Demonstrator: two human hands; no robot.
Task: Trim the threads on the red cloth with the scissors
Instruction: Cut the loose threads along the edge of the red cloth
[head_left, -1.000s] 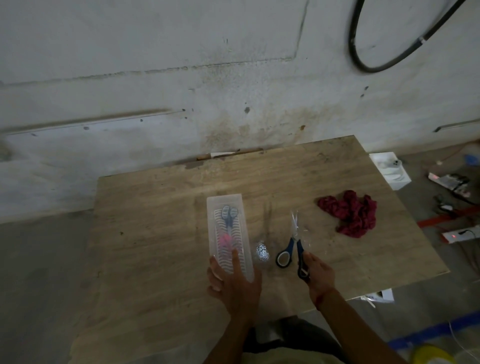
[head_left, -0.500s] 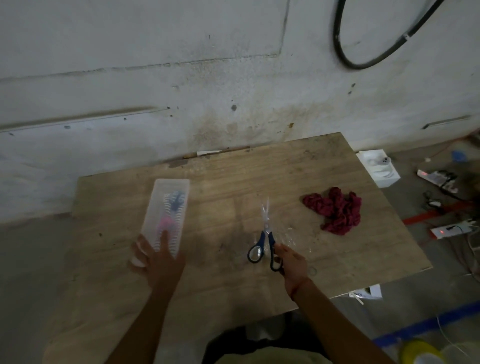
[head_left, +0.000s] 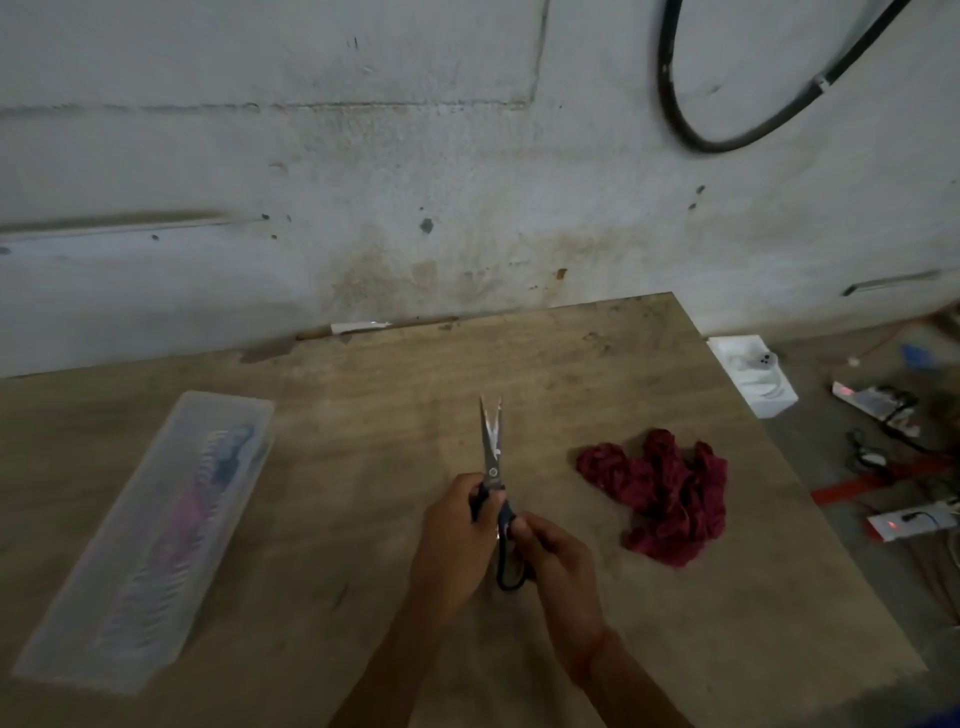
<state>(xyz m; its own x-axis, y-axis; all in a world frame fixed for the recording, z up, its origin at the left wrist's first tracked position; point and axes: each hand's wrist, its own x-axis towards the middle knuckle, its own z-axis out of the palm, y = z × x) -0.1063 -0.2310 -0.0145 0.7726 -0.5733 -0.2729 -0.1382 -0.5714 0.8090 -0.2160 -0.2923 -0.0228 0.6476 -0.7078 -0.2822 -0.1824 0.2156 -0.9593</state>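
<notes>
Both hands are wrapped around the scissors (head_left: 492, 467) handles near the table's (head_left: 363, 519) front edge, left hand (head_left: 452, 540) gripping up by the pivot, right hand (head_left: 558, 566) closed on the lower loop. Blades run lengthwise straight away toward the wall, tips slightly parted. Red cloth (head_left: 660, 493) sits bunched up just right; clear box (head_left: 150, 535) well off left.

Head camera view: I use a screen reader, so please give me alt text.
Both hands, left hand and right hand, hold scissors with blades slightly apart over a wooden table. A crumpled red cloth lies untouched to their right; a clear plastic box sits far left.
</notes>
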